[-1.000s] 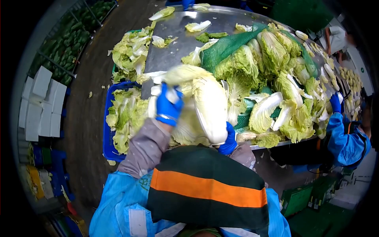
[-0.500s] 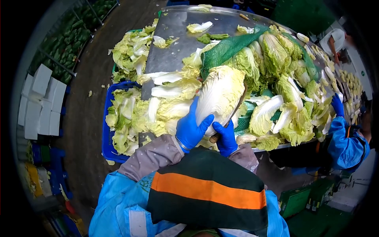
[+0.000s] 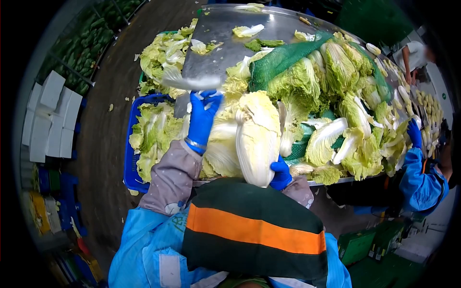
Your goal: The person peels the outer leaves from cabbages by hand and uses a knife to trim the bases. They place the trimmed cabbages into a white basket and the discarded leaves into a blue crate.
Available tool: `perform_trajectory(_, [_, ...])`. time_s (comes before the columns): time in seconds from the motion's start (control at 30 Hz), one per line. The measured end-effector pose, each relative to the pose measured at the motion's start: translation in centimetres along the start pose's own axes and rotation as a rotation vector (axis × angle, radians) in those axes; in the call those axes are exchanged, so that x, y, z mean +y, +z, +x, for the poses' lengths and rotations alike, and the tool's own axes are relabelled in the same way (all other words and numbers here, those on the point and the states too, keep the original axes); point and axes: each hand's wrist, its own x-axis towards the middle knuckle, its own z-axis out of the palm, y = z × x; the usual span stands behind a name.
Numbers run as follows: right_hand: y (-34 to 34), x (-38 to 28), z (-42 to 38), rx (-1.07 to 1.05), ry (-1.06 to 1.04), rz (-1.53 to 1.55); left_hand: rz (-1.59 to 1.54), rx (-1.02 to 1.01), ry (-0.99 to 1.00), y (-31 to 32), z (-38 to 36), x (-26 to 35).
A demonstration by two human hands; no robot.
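The right hand's fingers grip one cabbage near the surface's front edge. One blurred leaf meets the left hand's fingers; whether gripped, I cannot tell.

Napa cabbage in the right hand, pale leaf at the left

The right hand, gloved in blue, grips the cabbage low on its right side, the white base towards the wearer's apron. The left hand, also gloved, is raised with its fingers at the leaf; blur hides whether they grip it. Loose leaves lie beneath and left of the cabbage on the metal worktop. To its right are piled cabbages, partly under green netting. A blue basket of trimmings sits against the worktop's left edge. At far right, a co-worker's blue-gloved hand reaches over the worktop.
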Motion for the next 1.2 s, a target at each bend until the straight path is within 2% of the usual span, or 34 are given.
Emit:
perform_trajectory(0.03, [0.5,-0.4,-0.1,-0.015,0.046,0.075,0.202,-0.061,0.249,0.7,-0.8,1.1])
perform_trajectory(0.07, [0.3,-0.4,-0.4,-0.047,0.101,0.164,0.242,-0.166,0.256,1.3,-1.8,3.1])
perform_trajectory(0.13, [-0.1,-0.4,-0.8,-0.114,0.222,0.334,0.084,-0.526,0.105,0.8,-1.2,4.5])
perform_trajectory(0.2, [-1.2,-0.1,-0.6,-0.085,0.253,0.301,0.132,-0.385,0.102,0.6,-0.4,3.7])
perform_trajectory(0.27, [-2.4,-0.3,-1.4,-0.025,0.270,0.241,0.125,-0.206,-0.028,0.4,0.3,2.8])
perform_trajectory(0.3, [0.0,-0.8,-0.9,-0.115,0.281,0.265,0.076,-0.096,-0.141,0.5,0.1,3.4])
perform_trajectory(0.33, [0.5,-1.1,-0.8,-0.105,0.290,0.252,0.041,0.038,-0.222,0.1,0.4,2.8])
perform_trajectory(0.43, [2.0,-1.3,-1.1,-0.107,0.311,0.229,-0.126,0.218,-0.295,-3.2,0.4,0.2])
perform_trajectory(0.47, [3.4,-1.8,-1.8,0.144,0.242,0.124,-0.121,0.191,-0.240,-4.9,-0.1,-1.7])
perform_trajectory(0.5, [7.8,-2.8,-2.4,0.374,0.175,-0.001,-0.028,0.176,-0.236,-6.7,-1.1,-3.1])
perform_trajectory(0.57, [8.2,-3.0,-2.6,0.462,0.077,-0.244,0.281,0.192,-0.308,-10.6,-3.6,-6.7])
perform_trajectory(0.6, [3.7,-3.6,-2.2,0.330,0.087,-0.295,0.296,0.136,-0.273,-11.4,-5.9,-4.3])
perform_trajectory(0.63, [-0.8,-4.4,-1.8,0.198,0.088,-0.343,0.114,0.045,-0.375,-12.3,-8.1,-3.7])
perform_trajectory(0.67, [-0.1,-4.0,0.0,0.111,0.076,-0.395,-0.078,-0.053,-0.454,-12.9,-10.1,-3.4])
perform_trajectory(0.7, [0.8,-3.7,1.9,0.026,0.058,-0.443,-0.162,-0.106,-0.415,-12.2,-11.9,-4.7])
perform_trajectory(0.73, [7.4,-2.7,2.9,-0.022,-0.015,-0.537,-0.348,-0.023,-0.542,-10.4,-13.4,-3.6])
perform_trajectory(0.77, [10.7,-2.4,4.1,0.028,0.160,-0.826,-0.282,-0.115,-0.301,-8.9,-13.8,-6.1])
perform_trajectory(0.8, [12.8,-1.3,5.1,0.072,0.313,-1.126,-0.437,-0.075,-0.242,-9.3,-15.1,-5.5])
perform_trajectory(0.83, [12.9,0.5,6.7,-0.168,0.364,-1.165,-0.593,-0.045,-0.178,-9.7,-16.4,-4.9])
perform_trajectory(0.87, [13.1,2.4,8.3,-0.498,0.290,-1.249,-1.001,0.127,-0.264,-9.9,-17.9,-0.8])
perform_trajectory(0.9, [14.4,4.7,8.8,-0.638,0.241,-1.358,-1.006,0.275,-0.302,-11.9,-19.9,0.4])
perform_trajectory(0.93, [16.0,7.2,9.1,-0.783,0.176,-1.453,-0.608,0.505,-0.092,-13.6,-22.1,0.8])
perform_trajectory(0.97, [19.4,8.9,8.1,-0.696,0.337,-1.350,-0.504,0.658,-0.134,-15.4,-25.1,1.3])
perform_trajectory(1.0, [20.4,9.8,8.3,-0.767,0.378,-1.416,-0.556,0.716,-0.115,-17.4,-28.4,2.3])
perform_trajectory(1.07, [18.3,11.6,9.8,-1.018,0.399,-1.392,-0.452,0.928,0.006,-20.2,-34.8,5.5])
perform_trajectory(1.1, [18.0,12.4,9.9,-1.021,0.468,-1.316,-0.345,1.073,-0.082,-21.6,-38.3,5.8])
perform_trajectory(1.13, [18.1,13.0,9.7,-0.968,0.518,-1.238,-0.175,1.250,-0.266,-23.6,-42.0,4.8])
perform_trajectory(1.17, [18.9,13.2,9.7,-0.891,0.641,-1.243,0.228,1.294,-0.321,-25.9,-45.3,4.0])
perform_trajectory(1.2, [19.6,13.2,9.7,-0.807,0.759,-1.245,0.670,1.558,-0.284,-27.2,-47.9,1.4])
